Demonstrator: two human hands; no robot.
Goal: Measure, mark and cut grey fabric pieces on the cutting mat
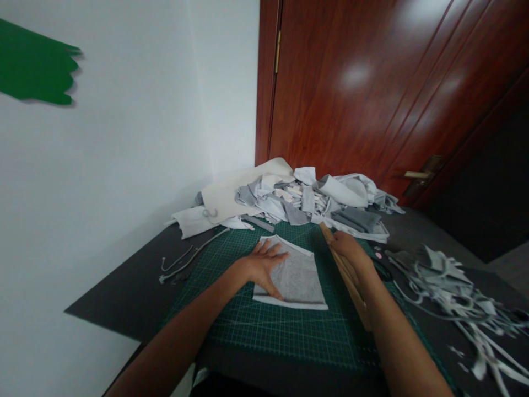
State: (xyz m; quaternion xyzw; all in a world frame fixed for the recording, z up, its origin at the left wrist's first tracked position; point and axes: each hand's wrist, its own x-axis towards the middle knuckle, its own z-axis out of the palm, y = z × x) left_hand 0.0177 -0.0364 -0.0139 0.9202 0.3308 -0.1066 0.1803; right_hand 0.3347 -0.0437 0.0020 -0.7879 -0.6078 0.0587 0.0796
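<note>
A piece of grey fabric (pixel 301 278) with pale edges lies flat on a green cutting mat (pixel 273 333) marked with a grid. My left hand (pixel 266 267) rests on its left part, fingers spread. Right of the fabric, my right hand (pixel 349 248) is closed around a long tan strip (pixel 345 273) that looks like a wooden ruler. The strip slants from the mat's back toward my right forearm, which covers part of it. My right fingertips are partly hidden.
Grey and white fabric scraps (pixel 295 212) are heaped behind the mat, with a cream sheet (pixel 225 196) among them. Tangled fabric strips (pixel 467 303) lie at the right. Thin cords (pixel 194 256) lie at the left. A white wall (pixel 136 138) and a wooden door (pixel 351 99) border the table.
</note>
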